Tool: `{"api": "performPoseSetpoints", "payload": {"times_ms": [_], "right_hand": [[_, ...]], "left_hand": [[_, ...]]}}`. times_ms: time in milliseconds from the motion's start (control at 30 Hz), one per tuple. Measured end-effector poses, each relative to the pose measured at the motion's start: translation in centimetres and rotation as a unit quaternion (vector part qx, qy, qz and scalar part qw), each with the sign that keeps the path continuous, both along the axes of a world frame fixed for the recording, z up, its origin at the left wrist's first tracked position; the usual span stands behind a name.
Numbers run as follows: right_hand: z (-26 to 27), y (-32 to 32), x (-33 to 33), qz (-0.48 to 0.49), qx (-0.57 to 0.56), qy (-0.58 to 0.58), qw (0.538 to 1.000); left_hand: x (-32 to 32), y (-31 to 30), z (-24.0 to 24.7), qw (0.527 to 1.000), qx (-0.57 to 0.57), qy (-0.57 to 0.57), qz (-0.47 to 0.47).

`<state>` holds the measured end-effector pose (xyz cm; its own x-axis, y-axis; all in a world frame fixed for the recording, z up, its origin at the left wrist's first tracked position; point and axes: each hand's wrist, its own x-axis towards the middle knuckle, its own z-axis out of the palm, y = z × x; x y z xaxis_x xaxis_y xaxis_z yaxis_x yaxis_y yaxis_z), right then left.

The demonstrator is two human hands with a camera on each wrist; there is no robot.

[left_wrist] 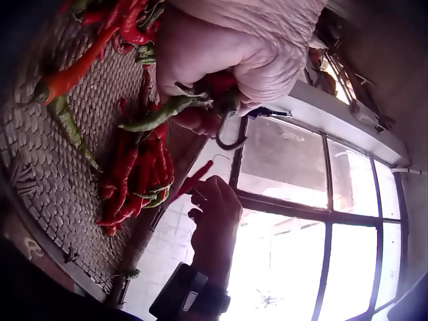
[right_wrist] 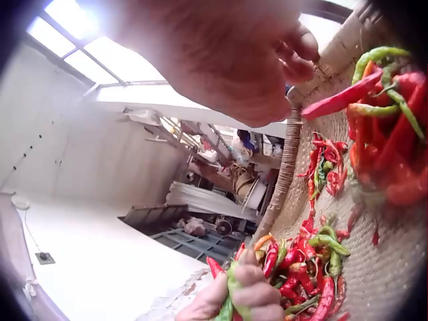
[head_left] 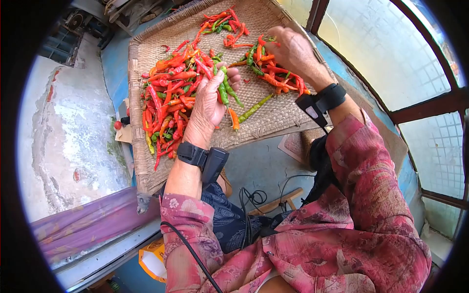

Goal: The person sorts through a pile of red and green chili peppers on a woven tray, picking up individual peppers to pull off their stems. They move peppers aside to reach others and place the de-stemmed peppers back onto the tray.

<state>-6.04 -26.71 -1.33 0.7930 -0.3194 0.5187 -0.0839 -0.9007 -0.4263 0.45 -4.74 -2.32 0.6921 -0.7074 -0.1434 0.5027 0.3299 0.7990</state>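
Note:
My left hand (head_left: pixel 210 100) grips several chili peppers over the large heap of red, orange and green chilies (head_left: pixel 168 97); green chilies (head_left: pixel 225 90) stick out past its fingers. In the left wrist view, a green chili (left_wrist: pixel 157 115) hangs below its thumb and a red one is partly hidden in the palm. My right hand (head_left: pixel 295 53) is above the smaller chili pile (head_left: pixel 273 73) at the tray's right side, its fingers loosely bent. In the right wrist view a red chili (right_wrist: pixel 341 97) lies just off its fingers, at the pile's edge.
The chilies lie on a woven tray (head_left: pixel 259 122) with a raised rim. A third, small group of chilies (head_left: pixel 224 22) is at its far side, and a lone green chili (head_left: pixel 256 107) near the front. Windows (head_left: pixel 386 39) stand at right; black cables (head_left: pixel 251 198) hang below.

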Motion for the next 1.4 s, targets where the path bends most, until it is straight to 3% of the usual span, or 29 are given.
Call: {"api": "performPoseSetpoints", "payload": {"times_ms": [33, 100, 167, 300, 367, 567, 667, 700, 800, 867, 967, 1100, 1167, 1233, 1300, 1367, 1400], "right_hand": [[0.5, 1.4, -0.1, 0.078, 0.072, 0.010, 0.994], [1.4, 4.6, -0.5, 0.172, 0.179, 0.167, 0.954], [0.4, 7.2, -0.9, 0.245, 0.216, 0.083, 0.941], [-0.2, 7.9, -0.1, 0.219, 0.201, 0.078, 0.952], [0.5, 7.1, -0.2, 0.248, 0.245, 0.079, 0.934], [1.8, 2.6, 0.3, 0.048, 0.183, 0.097, 0.977], [-0.2, -0.2, 1.1, -0.046, 0.015, -0.041, 0.998], [0.1, 0.2, 0.9, -0.046, 0.015, -0.041, 0.998], [0.7, 3.9, 0.0, 0.128, 0.186, 0.097, 0.969], [-0.2, 6.7, -0.5, 0.219, 0.213, 0.138, 0.942], [-0.8, 8.0, -0.4, 0.237, 0.259, 0.148, 0.924], [0.8, 6.8, -0.5, 0.245, 0.235, 0.201, 0.919], [1.4, 5.5, -0.6, 0.193, 0.253, 0.177, 0.932], [2.1, 3.5, 0.0, 0.107, 0.145, 0.202, 0.963], [1.5, 1.1, 0.5, 0.027, 0.141, 0.182, 0.973], [0.1, -0.7, 0.6, -0.035, 0.051, 0.028, 0.998], [0.7, -0.6, 0.5, -0.067, 0.001, 0.024, 0.997]], "left_hand": [[-0.1, -0.1, 0.1, 1.000, 0.000, 0.000, 0.001], [0.0, -0.4, 0.2, 0.999, -0.032, 0.016, 0.030], [0.3, -0.5, -0.2, 0.999, -0.037, 0.012, 0.012], [-0.3, -0.6, 0.3, 0.998, -0.060, 0.008, -0.014], [-0.2, -0.5, 0.0, 0.999, -0.034, -0.005, 0.006], [0.9, 0.6, -0.8, 0.994, 0.056, 0.047, 0.086], [1.2, 1.0, -1.4, 0.998, 0.016, 0.049, 0.048], [1.3, 1.0, -1.5, 0.999, 0.002, 0.035, 0.027], [0.3, -0.1, -0.7, 0.998, -0.050, 0.004, 0.049], [0.1, -0.8, -0.2, 0.997, -0.055, -0.011, 0.055], [0.2, -1.1, -0.3, 0.995, -0.060, -0.034, 0.069], [-0.2, -1.2, 0.1, 0.996, -0.047, -0.028, 0.066], [-0.3, -1.0, 0.1, 0.996, -0.027, 0.003, 0.081], [0.2, -0.4, -0.5, 0.989, 0.106, -0.020, 0.103], [0.3, -0.1, -0.9, 0.988, 0.117, -0.037, 0.098], [0.2, 0.0, -0.9, 0.994, 0.083, 0.017, 0.072], [0.2, 0.0, -1.0, 0.994, 0.084, 0.017, 0.072]]}}
